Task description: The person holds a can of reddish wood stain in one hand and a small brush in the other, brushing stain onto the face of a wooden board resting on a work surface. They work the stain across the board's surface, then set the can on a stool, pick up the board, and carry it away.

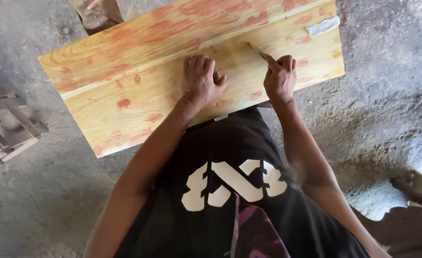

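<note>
A pale wooden board [139, 91] with reddish filler patches lies tilted in front of me. My left hand [199, 79] rests on it, closed over a small dark round object [216, 76] that is mostly hidden under the fingers. My right hand [280, 76] grips a thin scraper blade [257, 49], whose tip touches the board near the groove between the two planks. A grey smear of putty [323, 26] sits on the board's far right corner.
The board stands on a dusty concrete floor [387, 110]. A wooden frame piece [5, 129] lies at the left edge. A carved wooden part [411, 191] shows at the lower right, and a dark post [96, 14] at the top.
</note>
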Motion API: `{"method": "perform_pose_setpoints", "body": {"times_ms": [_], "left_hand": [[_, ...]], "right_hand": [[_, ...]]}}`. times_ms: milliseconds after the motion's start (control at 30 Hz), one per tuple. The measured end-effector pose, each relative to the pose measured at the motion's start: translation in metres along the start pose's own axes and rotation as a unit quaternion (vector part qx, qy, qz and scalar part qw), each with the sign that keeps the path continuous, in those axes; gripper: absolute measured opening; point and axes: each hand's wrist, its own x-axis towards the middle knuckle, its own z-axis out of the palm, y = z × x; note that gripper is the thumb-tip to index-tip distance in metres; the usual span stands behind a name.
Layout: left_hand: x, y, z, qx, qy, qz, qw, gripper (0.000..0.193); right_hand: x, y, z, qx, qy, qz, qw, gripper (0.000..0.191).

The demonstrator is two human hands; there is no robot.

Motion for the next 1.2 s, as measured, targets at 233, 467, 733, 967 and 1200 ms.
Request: {"method": "perform_pose_setpoints", "body": {"times_ms": [233,467,733,967,1200], "left_hand": [[0.000,0.000,-0.003,-0.021,0.007,-0.001,1.000,0.042],[0.002,0.005,-0.008,-0.010,0.019,0.011,1.000,0.043],[0.004,0.009,-0.006,-0.024,0.016,0.004,1.000,0.041],[0.004,0.010,-0.009,-0.021,0.011,-0.005,1.000,0.041],[0.004,0.009,-0.009,-0.014,0.031,0.002,0.999,0.040]], "right_hand": [[-0.006,-0.006,0.008,-0.020,-0.001,0.023,1.000,0.047],[-0.015,-0.034,0.019,0.119,-0.045,0.097,0.987,0.030],[-0.004,-0.036,0.013,0.148,-0.101,0.087,0.980,0.030],[-0.012,-0.029,0.006,0.075,-0.059,0.123,0.988,0.034],[-0.014,-0.016,0.000,0.071,-0.039,0.127,0.989,0.035]]}}
